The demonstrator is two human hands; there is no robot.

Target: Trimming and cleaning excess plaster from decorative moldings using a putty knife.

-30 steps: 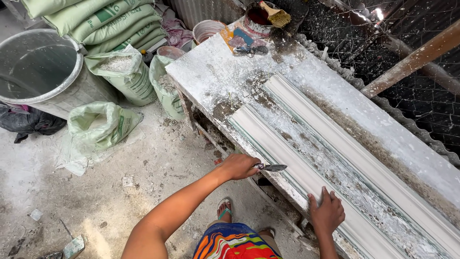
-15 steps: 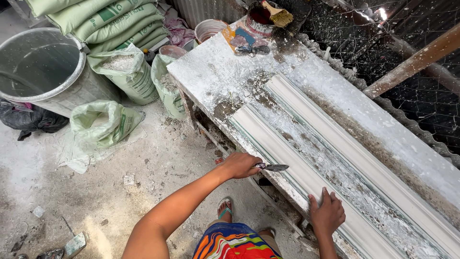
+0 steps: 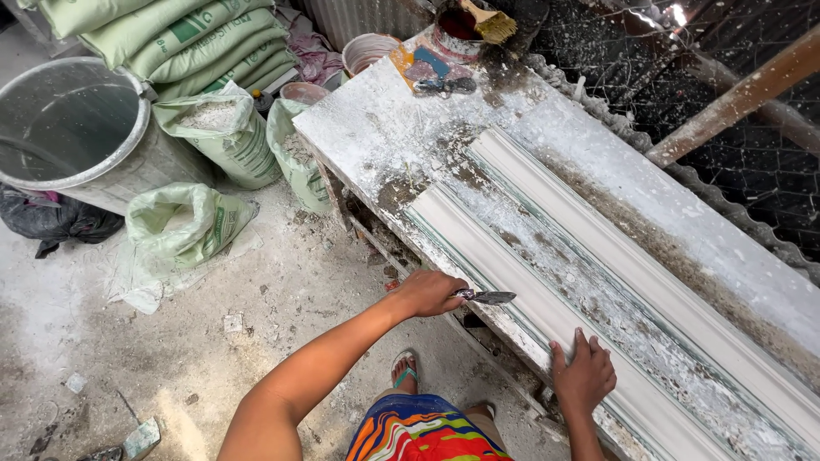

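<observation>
trowel (image 3: 489,297) in left hand (image 3: 431,293)

My left hand (image 3: 430,293) has slid the small knife (image 3: 489,297) slightly further along the near moulding (image 3: 547,316), toward the bench's (image 3: 376,128) near edge.

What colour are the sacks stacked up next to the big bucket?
The stacked sacks are pale green with darker green markings, seen clearly in the head view.

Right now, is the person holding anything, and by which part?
The left hand grips a small trowel by its handle, blade toward the mould. The right hand holds nothing; it rests flat on the mould.
</observation>
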